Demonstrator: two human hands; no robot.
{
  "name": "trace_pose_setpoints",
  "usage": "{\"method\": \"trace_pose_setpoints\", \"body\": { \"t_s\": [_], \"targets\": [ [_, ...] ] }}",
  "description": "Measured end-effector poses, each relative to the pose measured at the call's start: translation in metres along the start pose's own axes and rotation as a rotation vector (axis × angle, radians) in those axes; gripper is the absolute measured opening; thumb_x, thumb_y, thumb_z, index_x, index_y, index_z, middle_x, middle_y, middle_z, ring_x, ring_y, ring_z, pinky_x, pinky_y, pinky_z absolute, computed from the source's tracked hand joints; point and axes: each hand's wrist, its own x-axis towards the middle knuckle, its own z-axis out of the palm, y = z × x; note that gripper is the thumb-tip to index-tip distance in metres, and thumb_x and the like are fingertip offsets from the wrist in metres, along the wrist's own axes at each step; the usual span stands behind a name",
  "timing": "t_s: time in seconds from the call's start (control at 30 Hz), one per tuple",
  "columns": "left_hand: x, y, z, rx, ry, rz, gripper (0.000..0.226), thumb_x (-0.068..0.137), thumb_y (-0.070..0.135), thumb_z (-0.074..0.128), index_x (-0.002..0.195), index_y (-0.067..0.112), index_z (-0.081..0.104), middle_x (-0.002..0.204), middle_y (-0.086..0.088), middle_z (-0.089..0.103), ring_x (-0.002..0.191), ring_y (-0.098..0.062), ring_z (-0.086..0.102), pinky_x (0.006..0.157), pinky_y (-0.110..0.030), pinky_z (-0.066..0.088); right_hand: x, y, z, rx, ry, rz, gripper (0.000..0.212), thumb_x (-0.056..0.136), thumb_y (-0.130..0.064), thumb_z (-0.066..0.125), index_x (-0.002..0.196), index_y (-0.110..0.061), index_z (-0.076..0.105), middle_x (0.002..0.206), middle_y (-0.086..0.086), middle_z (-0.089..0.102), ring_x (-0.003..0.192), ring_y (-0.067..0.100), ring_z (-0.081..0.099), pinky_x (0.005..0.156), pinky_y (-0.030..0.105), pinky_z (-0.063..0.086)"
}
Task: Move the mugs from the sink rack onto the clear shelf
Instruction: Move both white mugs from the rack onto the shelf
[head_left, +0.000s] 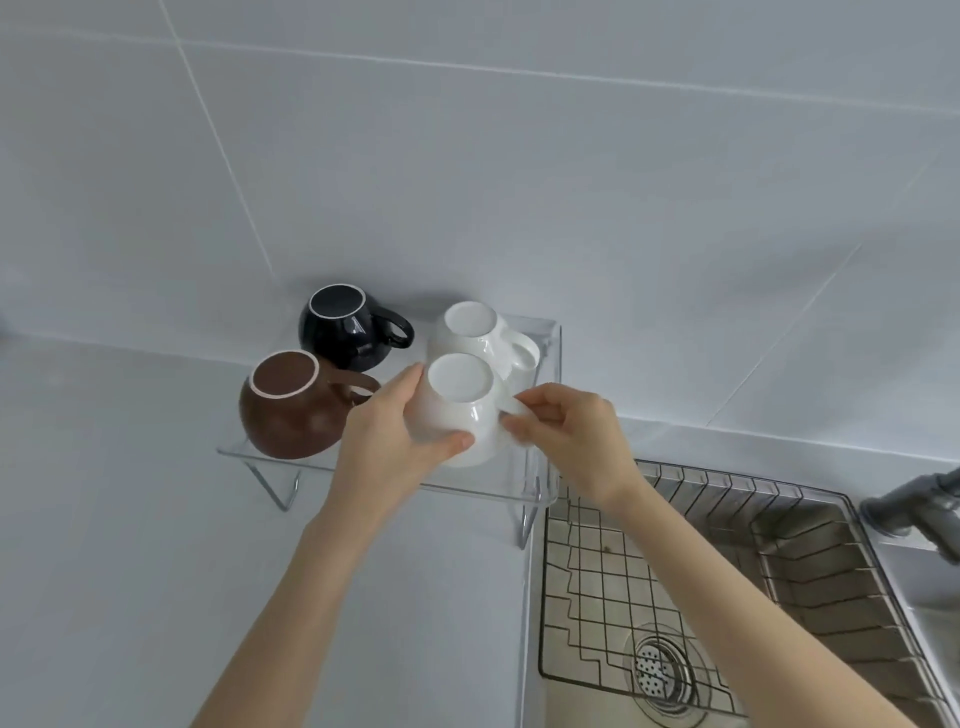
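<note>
On the clear shelf (249, 456) several mugs stand upside down: a brown mug (288, 410) at the front left, a black mug (343, 327) behind it, and a white mug (475, 327) at the back right. A second white mug (460, 402) sits inverted at the shelf's front right. My left hand (387, 441) wraps its body from the left. My right hand (566, 431) pinches its handle on the right side. The wire sink rack (597, 587) lies below at the right with no mugs in it.
The steel sink (810, 566) with its round drain (660, 670) lies under the rack. A grey faucet (914, 506) juts in from the right edge. White tiled wall rises behind the shelf, and white counter spreads to the left.
</note>
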Motion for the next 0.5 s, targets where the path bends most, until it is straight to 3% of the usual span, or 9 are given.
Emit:
{"method": "trace_pose_setpoints", "body": {
  "t_s": [0.1,0.27,0.5],
  "targets": [
    [-0.002,-0.01,-0.002,-0.019,-0.008,-0.029,0.073,0.058,0.019,0.082,0.123,0.014,0.049,0.103,0.006,0.057,0.108,-0.019,0.055,0.088,-0.025,0.039,0.0,0.004,0.009,-0.007,-0.015,0.029,0.005,0.076,-0.018,0.07,0.08,-0.02,0.067,0.076,0.001,0.072,0.066,0.008,0.065,0.07,0.022,0.052],
    [-0.003,-0.019,-0.002,-0.03,-0.015,-0.039,0.072,0.057,0.018,0.082,0.122,0.014,0.05,0.101,0.007,0.055,0.107,-0.02,0.055,0.087,-0.027,0.04,0.001,0.008,0.017,0.007,-0.016,0.049,0.008,0.076,-0.017,0.07,0.084,-0.015,0.068,0.078,0.003,0.072,0.066,0.008,0.064,0.07,0.019,0.051],
    [-0.005,-0.025,0.0,-0.033,0.012,-0.046,0.073,0.058,0.019,0.082,0.123,0.016,0.049,0.107,0.002,0.059,0.11,-0.02,0.054,0.087,-0.025,0.037,0.002,0.01,0.019,-0.035,-0.01,0.017,0.009,0.076,-0.017,0.071,0.084,-0.017,0.067,0.08,0.001,0.071,0.081,0.019,0.068,0.083,0.038,0.055]
  ]
}}
